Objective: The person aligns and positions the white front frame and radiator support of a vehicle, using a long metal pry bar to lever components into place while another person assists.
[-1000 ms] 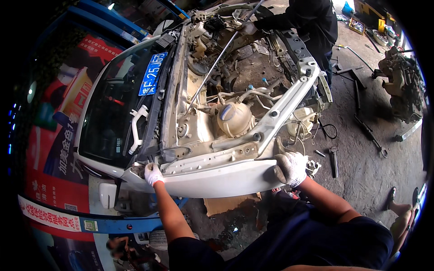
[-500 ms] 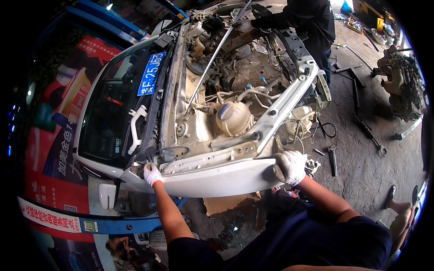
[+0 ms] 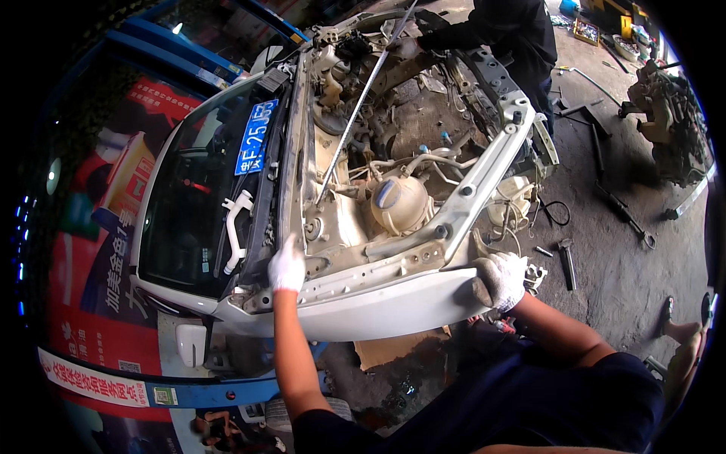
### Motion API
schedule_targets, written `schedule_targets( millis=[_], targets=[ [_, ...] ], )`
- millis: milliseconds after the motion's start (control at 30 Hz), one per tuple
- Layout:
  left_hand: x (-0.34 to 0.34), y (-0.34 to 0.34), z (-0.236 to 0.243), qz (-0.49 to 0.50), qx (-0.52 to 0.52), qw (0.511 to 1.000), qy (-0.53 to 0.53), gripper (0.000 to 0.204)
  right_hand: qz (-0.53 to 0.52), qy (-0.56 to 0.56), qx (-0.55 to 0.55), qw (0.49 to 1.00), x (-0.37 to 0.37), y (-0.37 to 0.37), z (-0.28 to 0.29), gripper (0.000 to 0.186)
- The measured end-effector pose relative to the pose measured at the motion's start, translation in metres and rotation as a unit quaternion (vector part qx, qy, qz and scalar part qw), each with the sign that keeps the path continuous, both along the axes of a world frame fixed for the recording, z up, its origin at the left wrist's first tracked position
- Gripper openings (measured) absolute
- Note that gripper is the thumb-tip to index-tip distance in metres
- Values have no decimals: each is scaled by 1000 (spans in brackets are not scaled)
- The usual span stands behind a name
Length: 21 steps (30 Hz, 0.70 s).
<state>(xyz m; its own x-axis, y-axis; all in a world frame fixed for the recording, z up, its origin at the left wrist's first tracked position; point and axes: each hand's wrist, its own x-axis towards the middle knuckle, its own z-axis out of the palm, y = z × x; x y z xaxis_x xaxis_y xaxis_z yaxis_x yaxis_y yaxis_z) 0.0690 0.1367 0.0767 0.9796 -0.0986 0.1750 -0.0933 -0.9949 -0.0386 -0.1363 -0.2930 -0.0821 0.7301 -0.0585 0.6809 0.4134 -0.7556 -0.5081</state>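
A white car fender (image 3: 386, 306) lies along the near side of a stripped engine bay. My right hand (image 3: 505, 278), in a white glove with a darker palm, is closed round the fender's front end. Above the fender's rear part, my gloved left hand (image 3: 287, 266) is raised near the inner body rail, slightly blurred. One of its fingers stretches upward, and nothing shows in it. Beyond the rail sits a yellowed round coolant tank (image 3: 398, 204). A long ribbed metal bar (image 3: 361, 108) slants across the bay.
Across the bay a person in dark clothes (image 3: 522, 45) has a gloved hand by the bar. An engine block (image 3: 665, 121), a hammer (image 3: 567, 265) and other tools lie on the floor at right. A white hose (image 3: 237, 231) rests by the windshield; a side mirror (image 3: 190, 344) juts out at left.
My left hand has let go of the fender's rear end and moved up and right over the rail. My right hand keeps its grip. The whole view has shifted slightly.
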Motion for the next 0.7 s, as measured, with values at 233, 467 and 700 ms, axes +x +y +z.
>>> schedule_targets(
  millis=[233,467,700],
  targets=[
    [96,-70,-22,112,17,979,167,77,10,26,7,1000,1,4,-2,33],
    [122,-55,-37,106,-19,973,206,78,8,47,5,999,2,4,-6,34],
    [109,-63,-29,99,-55,974,198,68,4,20,1,1000,3,2,1,34]
  ],
)
